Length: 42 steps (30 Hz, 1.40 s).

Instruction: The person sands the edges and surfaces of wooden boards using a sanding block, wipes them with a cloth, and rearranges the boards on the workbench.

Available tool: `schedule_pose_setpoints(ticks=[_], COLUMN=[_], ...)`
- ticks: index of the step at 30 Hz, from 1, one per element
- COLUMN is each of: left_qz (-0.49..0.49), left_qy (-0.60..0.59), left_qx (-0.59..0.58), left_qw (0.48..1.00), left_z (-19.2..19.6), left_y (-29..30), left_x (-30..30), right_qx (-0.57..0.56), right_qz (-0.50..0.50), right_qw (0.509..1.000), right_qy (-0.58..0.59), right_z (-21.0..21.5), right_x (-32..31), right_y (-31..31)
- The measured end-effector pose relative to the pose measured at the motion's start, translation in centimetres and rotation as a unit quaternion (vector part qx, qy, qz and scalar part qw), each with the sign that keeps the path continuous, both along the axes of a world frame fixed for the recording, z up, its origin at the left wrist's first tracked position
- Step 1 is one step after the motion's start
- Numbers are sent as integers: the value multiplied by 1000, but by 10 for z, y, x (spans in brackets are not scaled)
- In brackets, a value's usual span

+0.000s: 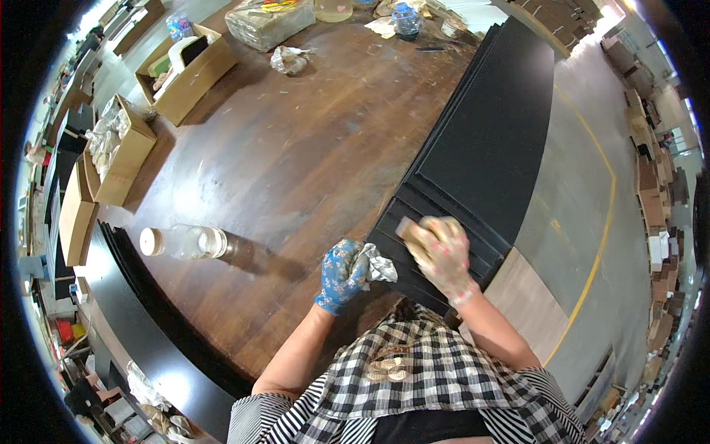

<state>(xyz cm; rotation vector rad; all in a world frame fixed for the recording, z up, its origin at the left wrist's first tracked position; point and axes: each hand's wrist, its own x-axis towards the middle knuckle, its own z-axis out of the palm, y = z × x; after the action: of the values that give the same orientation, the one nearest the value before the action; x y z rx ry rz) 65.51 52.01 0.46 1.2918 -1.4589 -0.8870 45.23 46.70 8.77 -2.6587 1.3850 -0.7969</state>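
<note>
L hand [342, 275], in a blue patterned glove, sits at the near edge of the bench [296, 170], fingers closed round a crumpled grey-white rag [379, 265]. The rag touches the near-left corner of the black panel [481, 148].

R hand [442, 255], in a pale stained glove, presses down on the near end of the black panel, fingers wrapped over a small tan sanding block [407, 226]; only the block's left end shows past the glove. The panel has raised moulding and lies on top of a stack of similar black boards along the bench's right side, running away from the person.

Left of the L hand, well apart, a clear plastic bottle [185, 242] w/ a pale cap lies on its side on the dark wood. Far end of bench: open cardboard boxes [185, 70], a wrapped bundle [270, 22], another crumpled rag [288, 59], a few jars.

More black boards [140, 311] lean at the bench's near-left edge. Person wears a checked apron over striped sleeves.
</note>
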Motion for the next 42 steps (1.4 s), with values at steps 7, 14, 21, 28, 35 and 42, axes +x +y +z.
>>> schedule_pose_setpoints(ticks=[7,14,21,28,35,42], left_qz=[50,41,50,62,19,4], left_qy=[-5,22,35,149,27,-33], left_qx=[5,7,31,148,70,11], left_qw=[999,999,998,976,997,999], left_z=[0,-6,-4,1,-3,7], left_y=[3,0,4,30,32,21], left_x=[0,-1,3,5,11,5], right_qx=[41,21,31,21,27,27], right_qz=[-114,-131,-179,-65,1,-5], right_qw=[991,988,981,997,999,999], right_qy=[58,82,72,42,18,32], right_z=[9,5,6,-11,-12,-9], right_x=[-113,-100,-140,-25,-4,18], right_y=[85,75,128,49,29,18])
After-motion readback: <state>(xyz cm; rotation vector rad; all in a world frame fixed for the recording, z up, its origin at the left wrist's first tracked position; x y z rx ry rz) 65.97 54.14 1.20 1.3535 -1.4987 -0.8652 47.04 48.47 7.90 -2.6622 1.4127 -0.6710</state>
